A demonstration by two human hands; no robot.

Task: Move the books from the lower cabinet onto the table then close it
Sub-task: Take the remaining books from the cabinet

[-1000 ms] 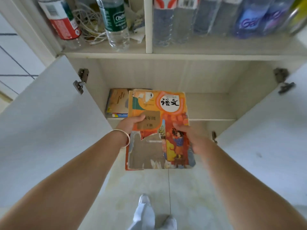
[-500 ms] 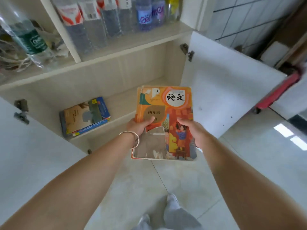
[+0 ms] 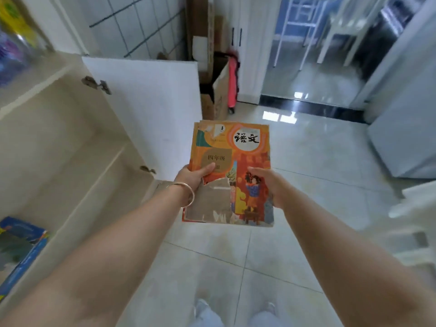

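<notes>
An orange schoolbook with a torn cover [image 3: 238, 159] lies flat in front of me over the tiled floor, with at least one more book under it. My left hand [image 3: 194, 177] grips its left edge, thumb on the cover. My right hand [image 3: 267, 182] holds the right edge, thumb on top. The lower cabinet [image 3: 70, 147] stands open at the left. A blue book stack [image 3: 18, 246] lies on its shelf at the far left edge.
The cabinet's white right door [image 3: 153, 109] stands open ahead. A cardboard box [image 3: 215, 95] and a red object [image 3: 233, 83] stand behind it. A white appliance [image 3: 403, 128] is at the right, and a white furniture edge [image 3: 415, 208] nearer. Chairs stand beyond the dark threshold.
My view has swung right, away from the cabinet toward the room. The books in both hands have come out of the cabinet and now hang over the floor.
</notes>
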